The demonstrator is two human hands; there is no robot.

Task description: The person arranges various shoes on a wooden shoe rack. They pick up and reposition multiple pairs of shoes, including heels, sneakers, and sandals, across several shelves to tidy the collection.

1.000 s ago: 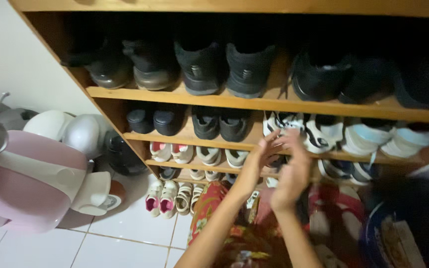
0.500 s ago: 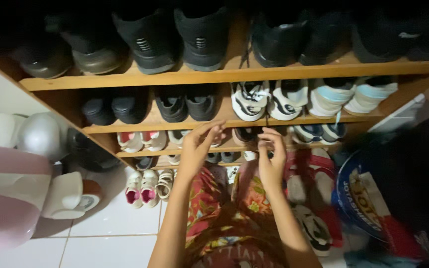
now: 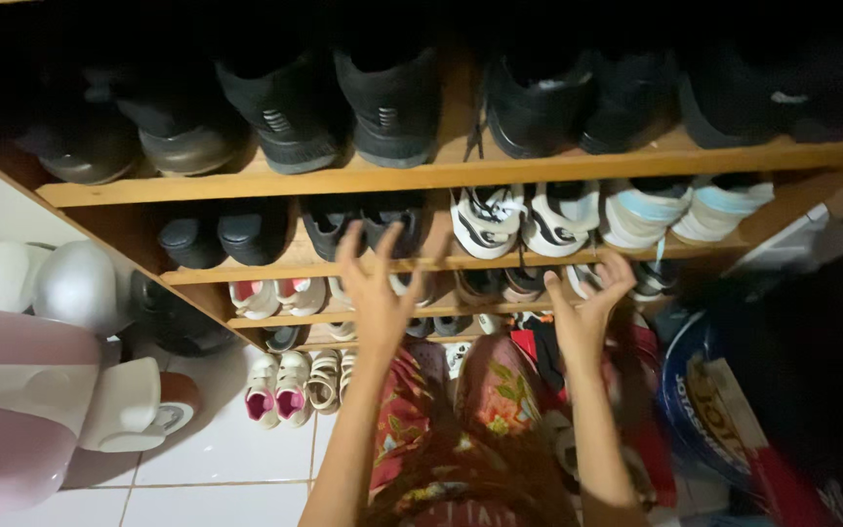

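Up against the wooden shoe rack (image 3: pixel 421 174), the left hand (image 3: pixel 378 283) is raised with fingers spread wide, holding nothing, in front of the dark slip-on shoes (image 3: pixel 363 226) on the second shelf from the top. Just right of it, the right hand (image 3: pixel 587 307) is also open and empty, palm toward the rack, below the white sneakers (image 3: pixel 524 217). Black shoes (image 3: pixel 343 107) fill the top shelf. Small children's shoes (image 3: pixel 295 381) stand on the white tiled floor (image 3: pixel 217 459) at lower left, beside a pink-and-white plastic toy (image 3: pixel 41 390).
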